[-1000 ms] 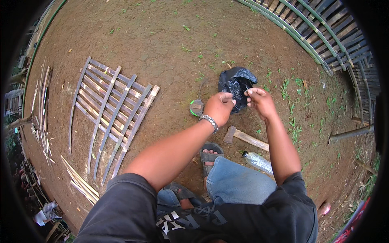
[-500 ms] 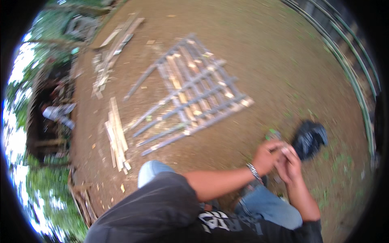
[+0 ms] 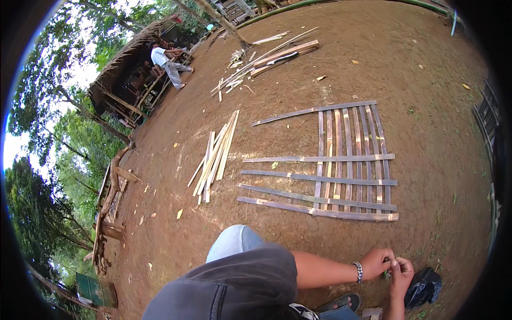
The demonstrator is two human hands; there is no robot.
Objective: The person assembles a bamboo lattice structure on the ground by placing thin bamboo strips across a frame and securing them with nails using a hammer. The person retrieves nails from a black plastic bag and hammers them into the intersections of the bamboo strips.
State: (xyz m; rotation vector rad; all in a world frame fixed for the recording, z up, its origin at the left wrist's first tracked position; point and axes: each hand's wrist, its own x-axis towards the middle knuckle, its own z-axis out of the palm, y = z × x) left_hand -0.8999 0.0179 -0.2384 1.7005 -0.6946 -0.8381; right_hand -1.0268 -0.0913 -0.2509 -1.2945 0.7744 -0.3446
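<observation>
My left hand, with a metal bracelet on its wrist, meets my right hand at the lower right. The fingers of both are pinched together, and whatever small thing they hold is hidden. Just beside my right hand a crumpled black plastic bag lies on the dirt. Beyond my hands, a lattice of crossed dark bamboo strips rests flat on the ground. Several of its long strips stick out to the left, and the farthest one slants away from the others.
A bundle of pale split strips lies left of the lattice. Farther off are more strips and boards. A person moves by a thatched shelter. A sandal shows near my knee.
The view has turned and steadied, so the lattice now appears level and farther right. My hands sit lower in the picture, still together. The person by the shelter shows more clearly.
</observation>
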